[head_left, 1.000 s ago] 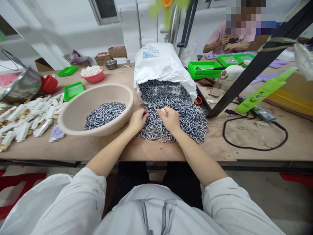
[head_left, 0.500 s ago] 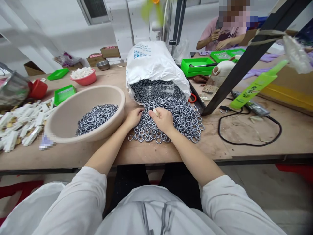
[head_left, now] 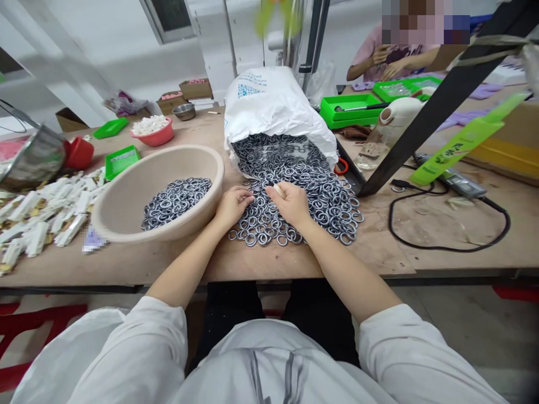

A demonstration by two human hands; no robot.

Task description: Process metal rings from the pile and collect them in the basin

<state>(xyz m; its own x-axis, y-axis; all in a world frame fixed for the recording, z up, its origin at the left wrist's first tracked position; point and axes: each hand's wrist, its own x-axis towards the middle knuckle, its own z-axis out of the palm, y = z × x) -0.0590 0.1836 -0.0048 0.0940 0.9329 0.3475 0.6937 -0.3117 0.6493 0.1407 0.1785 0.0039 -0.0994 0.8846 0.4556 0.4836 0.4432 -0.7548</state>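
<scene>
A heap of grey metal-looking rings [head_left: 332, 210] spills onto the table from the mouth of a white sack [head_left: 269, 106]. At the heap's left edge is my left hand [head_left: 233, 205], its fingers curled together; whether a ring is between them is hidden. My right hand [head_left: 292, 205] rests over the middle of the heap, closed around a small tool with a whitish handle [head_left: 278, 191] and a dark tip. To the left of my left hand, a large beige basin [head_left: 113, 193] holds more of the same rings.
White plastic pieces [head_left: 63, 207] lie at the left, near a red bowl of white parts [head_left: 158, 134]. A dark slanted post [head_left: 421, 129] rises at the right, beside a green bottle [head_left: 458, 148] and a black cable [head_left: 446, 247]. Another person [head_left: 391, 62] sits across the table.
The whole view has shifted slightly, moving the scene to the right. My left hand's fingers have turned in a little toward the right hand, which keeps its grip on the white-handled tool.
</scene>
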